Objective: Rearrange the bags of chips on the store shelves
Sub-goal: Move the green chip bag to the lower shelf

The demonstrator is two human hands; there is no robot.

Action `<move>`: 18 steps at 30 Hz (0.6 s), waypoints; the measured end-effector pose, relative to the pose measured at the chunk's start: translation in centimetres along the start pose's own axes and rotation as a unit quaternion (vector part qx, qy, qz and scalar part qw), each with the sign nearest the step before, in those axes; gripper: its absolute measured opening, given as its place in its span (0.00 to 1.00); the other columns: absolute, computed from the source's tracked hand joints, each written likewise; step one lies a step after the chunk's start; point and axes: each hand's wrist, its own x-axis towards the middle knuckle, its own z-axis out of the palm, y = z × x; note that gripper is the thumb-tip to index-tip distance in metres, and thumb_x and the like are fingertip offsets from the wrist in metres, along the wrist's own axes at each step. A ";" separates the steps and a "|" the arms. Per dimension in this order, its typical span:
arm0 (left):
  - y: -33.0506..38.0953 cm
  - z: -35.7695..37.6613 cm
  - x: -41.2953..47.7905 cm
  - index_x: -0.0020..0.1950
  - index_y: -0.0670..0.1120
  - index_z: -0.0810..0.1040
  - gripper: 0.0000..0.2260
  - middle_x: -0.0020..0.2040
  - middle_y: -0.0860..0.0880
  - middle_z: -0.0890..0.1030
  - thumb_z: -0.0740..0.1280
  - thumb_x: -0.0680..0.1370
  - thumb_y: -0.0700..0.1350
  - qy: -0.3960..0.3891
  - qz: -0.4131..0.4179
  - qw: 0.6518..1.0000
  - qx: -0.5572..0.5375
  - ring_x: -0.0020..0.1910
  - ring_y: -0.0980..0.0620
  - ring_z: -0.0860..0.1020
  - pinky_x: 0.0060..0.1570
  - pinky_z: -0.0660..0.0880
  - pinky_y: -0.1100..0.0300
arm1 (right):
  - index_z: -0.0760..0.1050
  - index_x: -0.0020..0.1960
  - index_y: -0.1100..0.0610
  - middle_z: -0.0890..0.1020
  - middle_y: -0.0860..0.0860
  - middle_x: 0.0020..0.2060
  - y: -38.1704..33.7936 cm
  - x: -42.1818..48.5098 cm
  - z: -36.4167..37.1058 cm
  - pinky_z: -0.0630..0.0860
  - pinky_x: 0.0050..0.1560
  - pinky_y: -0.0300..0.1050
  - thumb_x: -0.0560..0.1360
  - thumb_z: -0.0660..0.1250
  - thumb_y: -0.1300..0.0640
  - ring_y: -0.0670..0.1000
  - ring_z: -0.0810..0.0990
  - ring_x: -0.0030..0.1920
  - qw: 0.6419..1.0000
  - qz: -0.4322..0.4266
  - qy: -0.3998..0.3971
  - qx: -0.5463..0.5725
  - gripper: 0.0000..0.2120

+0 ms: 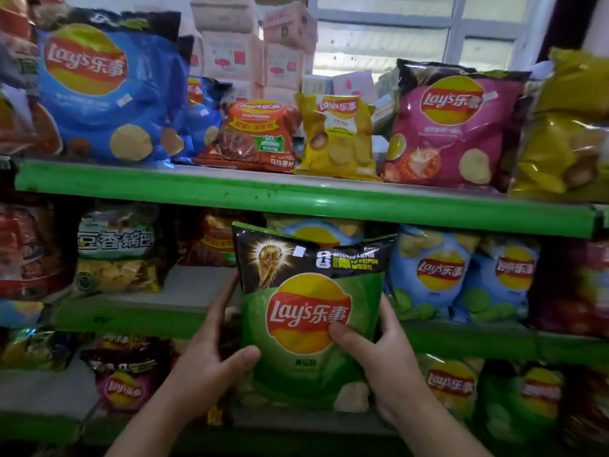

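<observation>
1. Head view: a green foil bag of Lay's chips with a black band across its top is held upright, label toward the camera, in front of the shelving.
2. Its top edge sits just under the green front edge of the upper shelf, and its lower half covers part of the green front edge of the middle shelf.
3. The left hand grips the bag's left side: the thumb lies on the front near the lower left and the fingers reach up behind the edge.
4. The right hand grips the right side, with the thumb pressed on the lower right of the red and yellow logo and the fingers wrapped behind.
5. The two hands are apart, with the bag between them.
6. On the upper shelf, from left to right, stand a large blue Lay's bag, a small orange-red bag, a small yellow bag, a magenta bag and a dark yellow bag at the frame's edge.
7. Two light blue Lay's bags stand side by side on the middle shelf, just right of the held bag.
8. A green and white snack bag stands on the same shelf to the left, with bare shelf between it and the held bag.
9. Stacked pale pink cartons rise behind the upper shelf.
</observation>
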 end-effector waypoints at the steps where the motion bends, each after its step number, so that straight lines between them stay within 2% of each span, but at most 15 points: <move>1: -0.4 0.3 0.1 0.68 0.82 0.47 0.46 0.64 0.72 0.64 0.63 0.53 0.82 0.002 -0.001 1.000 -0.007 0.61 0.63 0.70 0.56 0.73 0.56 | 0.71 0.64 0.38 0.84 0.49 0.54 0.4 -0.5 -0.8 0.83 0.46 0.56 0.51 0.86 0.47 0.54 0.85 0.51 1.000 0.007 0.012 -0.006 0.44; 3: -1.3 1.1 0.6 0.70 0.79 0.52 0.46 0.68 0.71 0.60 0.64 0.54 0.82 -0.005 -0.001 0.999 -0.032 0.68 0.52 0.66 0.63 0.69 0.43 | 0.72 0.63 0.38 0.84 0.48 0.54 1.2 -1.4 -2.7 0.83 0.46 0.55 0.51 0.86 0.46 0.53 0.85 0.51 0.999 0.022 0.040 -0.015 0.44; 6: -1.3 3.2 1.3 0.70 0.76 0.59 0.44 0.67 0.72 0.66 0.66 0.55 0.81 -0.026 0.004 0.998 -0.060 0.67 0.55 0.70 0.66 0.67 0.39 | 0.71 0.63 0.36 0.85 0.48 0.54 1.8 -2.9 -6.1 0.83 0.47 0.55 0.51 0.86 0.47 0.54 0.85 0.51 0.997 0.033 0.073 -0.009 0.44; 8: -1.1 5.6 1.9 0.67 0.78 0.63 0.41 0.64 0.68 0.73 0.68 0.54 0.79 -0.047 -0.003 0.995 -0.087 0.63 0.58 0.74 0.65 0.70 0.42 | 0.72 0.63 0.36 0.84 0.51 0.55 2.2 -3.9 -8.6 0.82 0.49 0.57 0.52 0.86 0.48 0.56 0.84 0.53 0.995 0.033 0.099 0.001 0.43; 10: -1.1 8.4 2.2 0.61 0.82 0.65 0.37 0.61 0.68 0.75 0.69 0.53 0.79 -0.067 -0.018 0.993 -0.092 0.60 0.62 0.76 0.60 0.73 0.51 | 0.70 0.67 0.41 0.84 0.54 0.56 2.8 -5.1 -11.1 0.82 0.49 0.57 0.51 0.86 0.49 0.58 0.84 0.54 0.990 0.038 0.133 0.018 0.47; 12: -1.2 11.4 2.4 0.58 0.84 0.64 0.34 0.58 0.74 0.74 0.67 0.53 0.80 -0.086 -0.009 0.994 -0.065 0.57 0.73 0.74 0.52 0.71 0.65 | 0.70 0.67 0.45 0.84 0.55 0.55 3.6 -6.3 -13.6 0.82 0.46 0.54 0.52 0.86 0.50 0.58 0.84 0.53 0.986 0.037 0.160 0.026 0.46; 14: -1.2 14.4 2.4 0.60 0.85 0.61 0.33 0.56 0.79 0.73 0.66 0.56 0.80 -0.120 0.002 0.992 -0.034 0.55 0.80 0.71 0.49 0.70 0.72 | 0.72 0.65 0.46 0.85 0.55 0.53 4.5 -7.6 -16.0 0.82 0.44 0.51 0.54 0.85 0.52 0.58 0.85 0.51 0.981 0.038 0.185 0.031 0.42; 16: -1.5 17.2 2.2 0.61 0.83 0.63 0.32 0.55 0.78 0.75 0.68 0.59 0.76 -0.158 -0.001 0.987 -0.026 0.56 0.77 0.73 0.49 0.71 0.74 | 0.73 0.64 0.46 0.85 0.55 0.53 5.4 -8.9 -18.5 0.82 0.44 0.51 0.54 0.84 0.53 0.59 0.85 0.51 0.976 0.048 0.210 0.035 0.40; 18: -2.0 19.9 2.0 0.61 0.79 0.66 0.29 0.56 0.71 0.79 0.72 0.62 0.68 -0.194 -0.022 0.980 -0.034 0.56 0.70 0.77 0.49 0.74 0.70 | 0.74 0.63 0.45 0.85 0.54 0.54 6.5 -10.3 -20.9 0.82 0.44 0.51 0.54 0.83 0.53 0.58 0.85 0.52 0.971 0.055 0.232 0.033 0.39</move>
